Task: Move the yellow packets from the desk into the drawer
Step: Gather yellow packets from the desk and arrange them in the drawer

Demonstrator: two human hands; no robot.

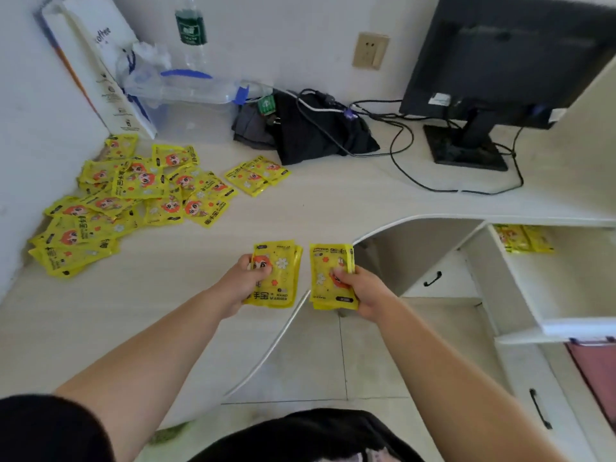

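Left hand (245, 281) and right hand (361, 290) each clutch flat yellow plastic packets (278, 278), open white wooden drawer (573, 285) off right, nearer right hand.

A home study corner: a white tabletop (333, 201) carrying a monitor (506, 58), tangled cables (400, 138), a wall socket (370, 50) and a tiled floor (333, 355).
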